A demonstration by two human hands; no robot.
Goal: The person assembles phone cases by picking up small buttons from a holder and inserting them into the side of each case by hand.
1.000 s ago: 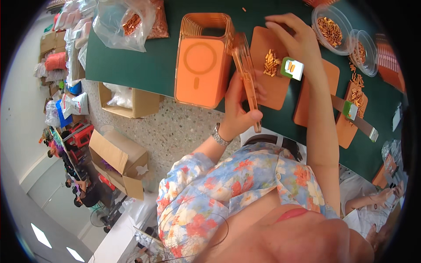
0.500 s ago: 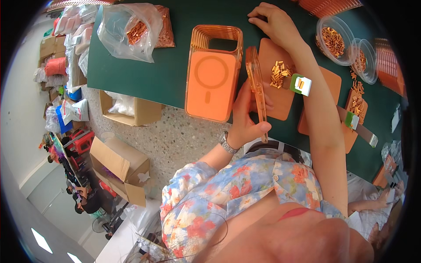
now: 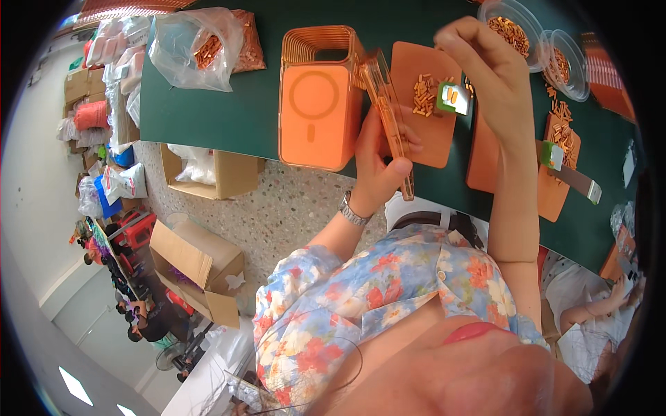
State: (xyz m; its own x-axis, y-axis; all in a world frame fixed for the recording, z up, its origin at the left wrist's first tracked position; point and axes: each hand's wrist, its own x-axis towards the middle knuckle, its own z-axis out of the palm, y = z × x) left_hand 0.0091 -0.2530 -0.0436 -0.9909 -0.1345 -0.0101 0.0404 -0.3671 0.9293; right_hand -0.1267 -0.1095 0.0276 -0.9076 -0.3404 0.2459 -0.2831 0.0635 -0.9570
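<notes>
My left hand grips an orange translucent phone case by its sides, holding it edge-up. Left of it stands a row of nested phone cases; the nearest bears a ring and a short bar. My right hand hovers over the table with curled fingers, thumb and forefinger close together; whatever they pinch is too small to make out. Below it, small copper-coloured pieces lie heaped on an orange pad. Beside the heap is a green-and-white holder with a few pieces on it.
Two clear round tubs of copper-coloured pieces stand at the far right. A metal strip with a green end rests on another orange pad. A plastic bag lies far left. Cardboard boxes sit on the floor.
My right hand has come back from the table's far side toward me and to the right, its fingers now curled. My left hand still holds the phone case. The whole view has shifted slightly.
</notes>
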